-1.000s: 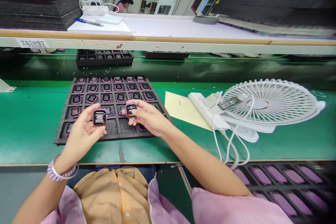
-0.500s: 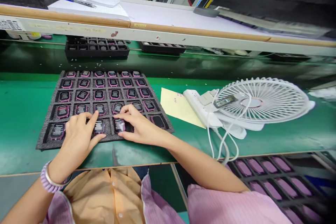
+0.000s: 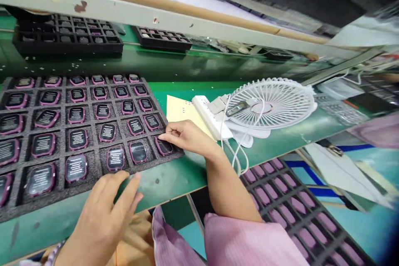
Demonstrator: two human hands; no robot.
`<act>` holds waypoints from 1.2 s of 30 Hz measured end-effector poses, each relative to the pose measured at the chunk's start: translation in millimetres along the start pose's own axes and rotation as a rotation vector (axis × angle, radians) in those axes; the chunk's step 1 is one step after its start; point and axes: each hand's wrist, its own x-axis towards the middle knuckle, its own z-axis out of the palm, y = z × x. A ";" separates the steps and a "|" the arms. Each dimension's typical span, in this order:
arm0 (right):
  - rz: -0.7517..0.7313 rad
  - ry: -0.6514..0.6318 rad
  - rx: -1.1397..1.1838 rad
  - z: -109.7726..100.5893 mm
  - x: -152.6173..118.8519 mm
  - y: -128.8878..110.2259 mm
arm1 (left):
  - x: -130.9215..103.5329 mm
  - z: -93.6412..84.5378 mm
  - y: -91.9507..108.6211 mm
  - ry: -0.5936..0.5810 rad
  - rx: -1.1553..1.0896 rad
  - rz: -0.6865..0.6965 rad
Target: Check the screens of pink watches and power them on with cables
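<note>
A dark grey foam tray [image 3: 93,133] holds rows of purple-rimmed smartwatches, one to a compartment. Most screens carry white text, like the watch [image 3: 115,158] in the front row. Two at that row's right end are dark: one watch [image 3: 138,152] lies untouched, and the corner watch [image 3: 164,147] is under my right hand [image 3: 183,138]. The thumb and curled fingers of that hand close at the corner watch's upper edge; its grip is partly hidden. My left hand [image 3: 107,205] hovers by the tray's front edge, fingers apart, holding nothing.
Right of the tray lie a yellow paper [image 3: 176,110], a white power strip [image 3: 207,118] with cables and a white fan [image 3: 262,106]. Darker trays [image 3: 68,45] stand under the shelf [image 3: 174,18]. A tray of purple pieces [image 3: 293,205] sits lower right.
The view has swung right and closer. My right hand has moved from a front-row watch to the right corner one. My left hand has come off the watches toward the front edge.
</note>
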 end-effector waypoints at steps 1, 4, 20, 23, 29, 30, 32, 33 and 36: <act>0.005 -0.015 -0.029 1.2 -2.3 1.9 | 4.8 0.9 0.3 -0.013 0.026 0.010; -0.019 -0.036 -0.120 2.9 -7.5 2.9 | 26.7 -0.9 -1.7 -0.068 0.145 0.055; -0.269 -0.004 0.042 12.9 -23.6 -6.8 | 70.3 22.1 -15.4 -0.197 0.258 -0.120; -0.279 -0.074 0.085 10.5 -23.4 -6.7 | 69.8 22.2 -14.4 -0.194 0.121 -0.140; -0.158 0.122 0.569 16.5 -11.5 5.1 | 73.1 7.6 -12.5 -0.091 -0.586 -0.278; -0.111 0.165 0.682 18.6 -8.0 8.1 | 75.0 -0.2 -14.1 -0.115 -0.768 -0.351; -0.010 0.239 0.868 21.3 -0.8 13.0 | 78.7 -20.1 -20.8 -0.170 -1.080 -0.532; 0.042 0.271 0.935 21.6 2.7 14.0 | 80.1 -31.1 -26.1 -0.182 -1.181 -0.620; 0.156 0.304 1.091 18.7 13.8 6.8 | 82.1 -60.6 -48.7 -0.136 -1.259 -0.804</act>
